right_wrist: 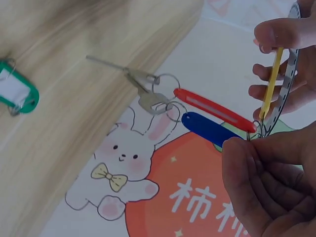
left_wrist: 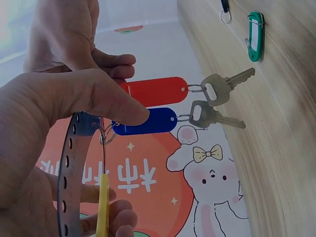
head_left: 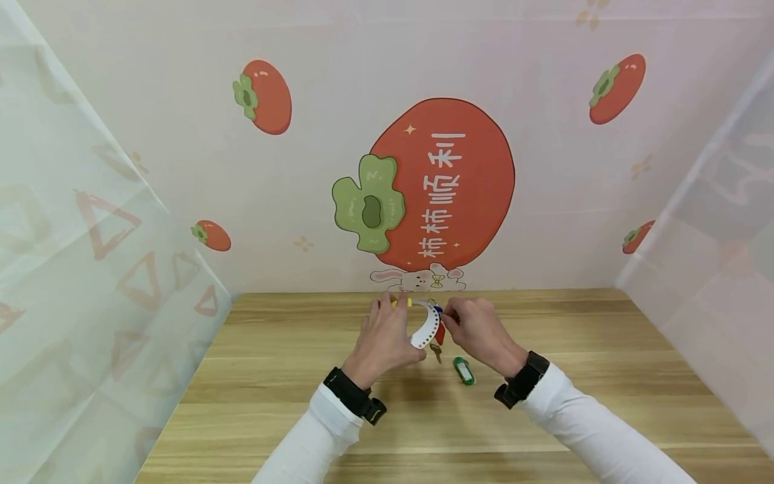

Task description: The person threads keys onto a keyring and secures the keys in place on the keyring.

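A: What is in the person's hands at the centre of the frame?

B: The left hand [head_left: 381, 339], just left of centre, is partly spread, thumb and fingers curved round a white perforated strip [head_left: 426, 329] that bends in an arc. A yellow bar [left_wrist: 102, 207] shows among its fingers at the bottom of the left wrist view.

A: And the right hand [head_left: 480, 333]?

B: Closed to a tight pinch at one end of a blue key tag [right_wrist: 210, 129], right of centre in the right wrist view. Whether it also grips the small ring beside that end, I cannot tell.

A: Where is the red key tag [right_wrist: 215, 109]?

B: Close beside the blue tag, just above it in both wrist views. Each carries a metal key on a ring, the red tag's key [left_wrist: 222, 81] and the blue tag's key [left_wrist: 215, 116] pointing right in the left wrist view.

A: What holds the white label [right_wrist: 12, 86]?

B: The window of a green key tag [head_left: 464, 382], lying on the wood-grain tabletop [head_left: 272, 410] at lower centre.

A: And behind?

B: A large printed persimmon [head_left: 484, 195] with white Chinese characters, upper centre, above a cartoon rabbit [left_wrist: 212, 177]
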Demonstrator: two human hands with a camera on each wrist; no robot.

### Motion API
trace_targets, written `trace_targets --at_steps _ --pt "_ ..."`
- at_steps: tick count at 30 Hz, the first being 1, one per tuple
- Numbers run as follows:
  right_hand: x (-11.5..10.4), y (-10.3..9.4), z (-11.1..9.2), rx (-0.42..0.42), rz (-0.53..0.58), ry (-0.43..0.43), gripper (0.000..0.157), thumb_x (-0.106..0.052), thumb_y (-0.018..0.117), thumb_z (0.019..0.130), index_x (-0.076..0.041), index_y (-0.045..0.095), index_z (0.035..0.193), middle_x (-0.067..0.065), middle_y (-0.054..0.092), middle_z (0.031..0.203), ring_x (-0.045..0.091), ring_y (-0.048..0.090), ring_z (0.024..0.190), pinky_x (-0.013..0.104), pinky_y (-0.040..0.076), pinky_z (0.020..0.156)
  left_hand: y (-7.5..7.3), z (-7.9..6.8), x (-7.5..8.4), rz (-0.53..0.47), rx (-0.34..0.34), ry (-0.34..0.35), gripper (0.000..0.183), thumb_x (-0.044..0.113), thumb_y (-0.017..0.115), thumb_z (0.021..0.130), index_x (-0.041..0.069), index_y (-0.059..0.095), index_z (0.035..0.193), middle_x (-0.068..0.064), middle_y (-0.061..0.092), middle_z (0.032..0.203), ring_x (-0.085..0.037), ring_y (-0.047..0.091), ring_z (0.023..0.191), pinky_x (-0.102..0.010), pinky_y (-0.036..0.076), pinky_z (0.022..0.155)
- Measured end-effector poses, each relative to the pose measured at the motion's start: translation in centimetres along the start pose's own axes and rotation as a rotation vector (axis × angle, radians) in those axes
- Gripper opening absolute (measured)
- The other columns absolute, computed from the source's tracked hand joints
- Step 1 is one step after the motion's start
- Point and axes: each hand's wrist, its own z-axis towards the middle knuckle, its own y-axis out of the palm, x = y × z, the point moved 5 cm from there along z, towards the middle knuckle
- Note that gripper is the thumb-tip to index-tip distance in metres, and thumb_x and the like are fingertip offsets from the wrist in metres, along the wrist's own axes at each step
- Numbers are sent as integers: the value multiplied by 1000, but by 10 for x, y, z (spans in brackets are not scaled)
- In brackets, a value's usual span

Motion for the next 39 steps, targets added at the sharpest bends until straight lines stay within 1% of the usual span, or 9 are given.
trace_targets --at_steps 9,12,14,16,22,25,28,31,39 --pt "-6 3 0 -20 -185 -256 16 6 75 85 -4 64 80 -1 60 66 8 54 55 20 46 52 0 0 -1 17 -22 10 107 31 96 61 -3 45 149 -27 47 138 -43 49 118 -62 50 88" --pt "-6 3 -1 -26 -212 -300 14 6 76 84 -2 65 82 1 61 68 11 57 57 19 48 54 1 0 -1 21 -27 13 106 32 96 62 -3 46 148 -27 47 138 -43 50 117 -62 51 87" --pt "-5 2 -2 -18 -198 -284 12 4 76 85 -1 66 85 2 63 72 11 58 60 20 49 55 1 0 -1 13 -23 12 104 31 95 62 -3 47 148 -27 47 138 -43 50 118 -61 51 88" --pt "-3 2 -2 -7 -160 -223 8 1 76 88 -2 68 88 1 64 75 9 57 61 20 50 56 0 0 -1 4 -13 10 103 31 95 62 -4 47 147 -28 47 138 -43 50 118 -61 50 88" --pt "5 2 -4 52 37 107 4 -7 74 91 -4 73 88 -1 67 74 6 60 60 25 53 57 -1 0 1 9 22 -6 104 32 95 62 -5 47 146 -27 47 137 -41 50 117 -60 50 89" --pt "8 2 -6 73 137 211 6 -7 72 91 -4 74 86 -1 67 71 7 62 58 28 54 56 -1 -1 1 16 37 -8 103 32 96 62 -4 48 145 -27 47 135 -41 50 114 -60 50 89" --pt "9 3 -7 87 188 229 6 -4 71 90 -3 74 86 -1 67 68 7 62 55 27 53 54 0 -1 2 32 42 -7 102 33 96 62 -4 48 144 -27 48 134 -40 50 112 -59 51 87" --pt "9 4 -6 96 195 206 7 -1 71 89 -3 74 84 -1 66 67 7 61 54 26 53 52 0 -1 2 41 40 -5 104 34 96 61 -5 47 145 -27 48 134 -40 50 113 -59 51 87" --pt "6 3 -3 65 80 31 11 4 73 87 -4 71 80 -1 66 70 3 55 54 22 49 50 1 1 0 11 2 10 107 32 96 61 -4 45 148 -27 47 137 -42 49 118 -60 49 90"
